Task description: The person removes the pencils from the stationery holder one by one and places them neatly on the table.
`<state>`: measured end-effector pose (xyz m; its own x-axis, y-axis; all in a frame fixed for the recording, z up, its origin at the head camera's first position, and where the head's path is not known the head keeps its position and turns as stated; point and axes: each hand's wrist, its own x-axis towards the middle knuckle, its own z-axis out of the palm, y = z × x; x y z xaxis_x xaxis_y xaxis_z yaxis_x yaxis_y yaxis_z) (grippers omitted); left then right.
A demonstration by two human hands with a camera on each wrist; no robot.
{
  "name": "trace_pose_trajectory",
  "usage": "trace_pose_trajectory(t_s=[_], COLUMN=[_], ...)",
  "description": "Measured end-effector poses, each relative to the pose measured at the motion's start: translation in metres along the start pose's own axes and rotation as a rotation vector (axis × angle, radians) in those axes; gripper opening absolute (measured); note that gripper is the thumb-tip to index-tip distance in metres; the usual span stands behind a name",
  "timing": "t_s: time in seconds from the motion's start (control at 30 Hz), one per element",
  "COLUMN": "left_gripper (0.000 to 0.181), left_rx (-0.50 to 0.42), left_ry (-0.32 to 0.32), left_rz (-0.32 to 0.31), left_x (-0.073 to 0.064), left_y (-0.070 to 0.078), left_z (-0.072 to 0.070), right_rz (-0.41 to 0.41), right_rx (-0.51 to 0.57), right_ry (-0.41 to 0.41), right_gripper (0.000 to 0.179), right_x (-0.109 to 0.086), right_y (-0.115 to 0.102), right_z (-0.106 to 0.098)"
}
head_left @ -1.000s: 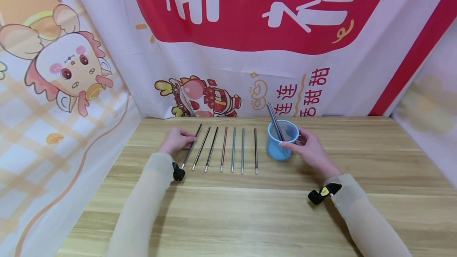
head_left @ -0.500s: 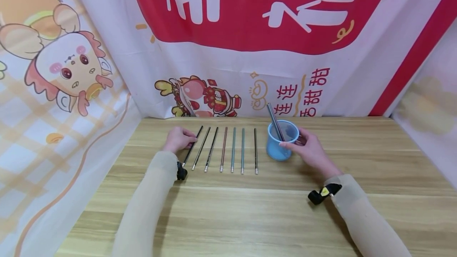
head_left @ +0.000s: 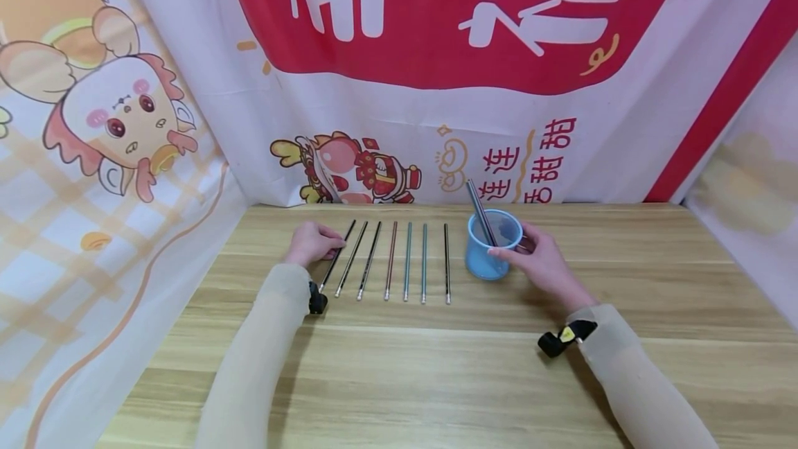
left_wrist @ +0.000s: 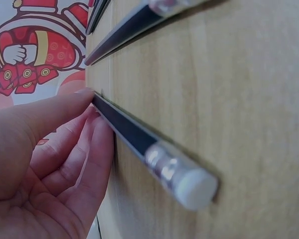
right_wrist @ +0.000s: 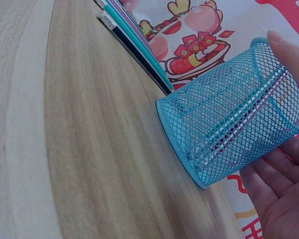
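Note:
In the head view my left hand (head_left: 314, 244) pinches a black pencil (head_left: 333, 263) at the left end of a row, with thumb and fingertips on its far part. Seen in the left wrist view, this pencil lies along the table, its white eraser (left_wrist: 196, 189) towards the camera. My right hand (head_left: 541, 260) holds a blue mesh pen cup (head_left: 486, 263) by its side, thumb near the rim. The cup stands upright on the table. A few pencils (head_left: 478, 208) lean in it; through the mesh in the right wrist view they show only partly.
Several more pencils lie side by side between the hands: black ones, a red pencil (head_left: 391, 262) and teal ones, such as this teal pencil (head_left: 424, 262), erasers towards me. Behind the wooden table (head_left: 411, 380) hangs a printed cloth (head_left: 424, 116); another cloth hangs at the left.
Over the past second my left hand has shifted slightly right with the leftmost black pencil, bringing it nearer its neighbour. My right hand and the cup have stayed put.

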<state>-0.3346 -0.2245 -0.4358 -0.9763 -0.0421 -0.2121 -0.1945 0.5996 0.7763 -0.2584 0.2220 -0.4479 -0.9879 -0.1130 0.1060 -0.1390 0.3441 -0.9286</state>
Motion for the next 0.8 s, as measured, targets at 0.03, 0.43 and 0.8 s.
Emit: trace_pose_trajectory(t_s=[0.03,0.43,0.8], left_gripper=[0.019,0.021,0.027], left_rx=[-0.002,0.001,0.004], left_ry=[-0.001,-0.004,0.072], left_rz=[0.001,0.003,0.061], left_x=[-0.0003,-0.0015,-0.0076], left_y=[0.0002,0.0003,0.0087], left_z=[-0.0001,0.0,-0.0046], right_rz=[0.001,0.001,-0.008], right_rx=[-0.002,-0.01,0.001], right_ry=[0.001,0.005,0.008], right_gripper=[0.077,0.079,0.08], right_x=[0.0003,0.0012,0.0003], right_y=[0.0004,0.0027,0.0018], right_z=[0.0,0.0002,0.0002])
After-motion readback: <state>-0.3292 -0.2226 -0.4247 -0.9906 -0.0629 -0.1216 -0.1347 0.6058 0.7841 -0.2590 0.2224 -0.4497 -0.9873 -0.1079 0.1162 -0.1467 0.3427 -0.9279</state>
